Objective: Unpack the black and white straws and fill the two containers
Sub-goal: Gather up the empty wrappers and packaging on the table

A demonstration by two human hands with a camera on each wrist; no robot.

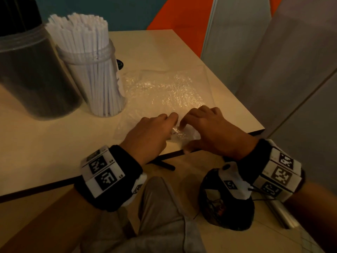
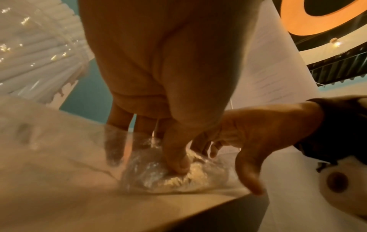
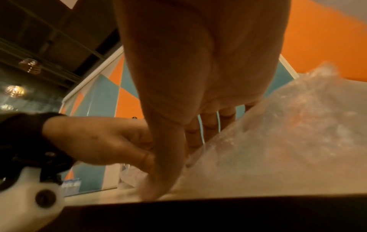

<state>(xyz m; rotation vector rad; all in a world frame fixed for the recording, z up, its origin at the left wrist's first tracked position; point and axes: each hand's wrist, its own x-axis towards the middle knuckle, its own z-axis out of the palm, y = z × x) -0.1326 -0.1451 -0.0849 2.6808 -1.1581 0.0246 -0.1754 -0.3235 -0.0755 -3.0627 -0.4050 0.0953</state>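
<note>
At the far left of the worktop, the dark container is standing packed with black straws, and just beside it the clear container is bristling with white straws, so both look filled already. To their right the empty clear plastic bag is lying flat and crinkled, reaching to the near edge.

The left hand is bearing down on the bag's near end, its grip curled, thumb pressing a scrunched wad of film into the worktop. The right hand is meeting it from the other side, fingers bent onto the same wad; whether it is truly pinching the film or only pressing it, I cannot tell.

Judging from this, the bag is being gathered up, and the risks are coming from the film itself. It is slippery and springy, so a loose squeeze is likely to let it unfurl again. The wad is sitting right at the worktop's edge, so a slip could send it to the floor. A wide sweep leftward, dragging the far end, could brush the clear container, which looks top-heavy, and tip its straws out.
</note>
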